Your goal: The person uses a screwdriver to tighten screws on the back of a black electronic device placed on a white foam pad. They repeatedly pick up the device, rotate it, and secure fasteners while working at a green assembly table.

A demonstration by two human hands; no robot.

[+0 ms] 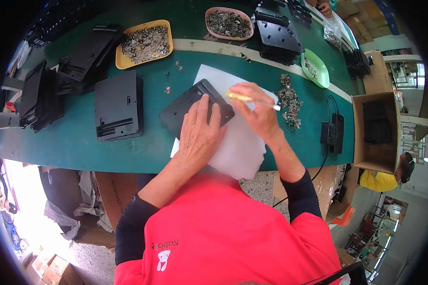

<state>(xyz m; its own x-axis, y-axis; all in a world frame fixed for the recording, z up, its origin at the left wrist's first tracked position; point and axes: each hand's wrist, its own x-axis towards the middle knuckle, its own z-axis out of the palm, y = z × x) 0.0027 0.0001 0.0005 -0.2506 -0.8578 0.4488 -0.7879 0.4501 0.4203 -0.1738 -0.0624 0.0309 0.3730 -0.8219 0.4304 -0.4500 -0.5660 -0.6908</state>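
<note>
My left hand (198, 130) lies with fingers stretched out on a black plastic housing (176, 114), which is turned at an angle in front of me. Under the housing is a white foam sheet (242, 147) with a ragged near edge. My right hand (261, 114) is closed round a slim tool (240, 96) with a yellow end and a pale, clear-looking end; its exact kind cannot be made out. The tool is held just right of the housing, above the foam. To the left, another black housing (119, 107) lies on the green table (57, 147).
Stacked black housings (43, 99) stand at the left, with more (278, 38) at the back. Small metal parts fill a yellow tray (170, 52), a pink tray (207, 21) and a green tray (325, 78). Loose parts (289, 102) form a pile at right, near a black adapter (336, 133) and cardboard box (375, 164).
</note>
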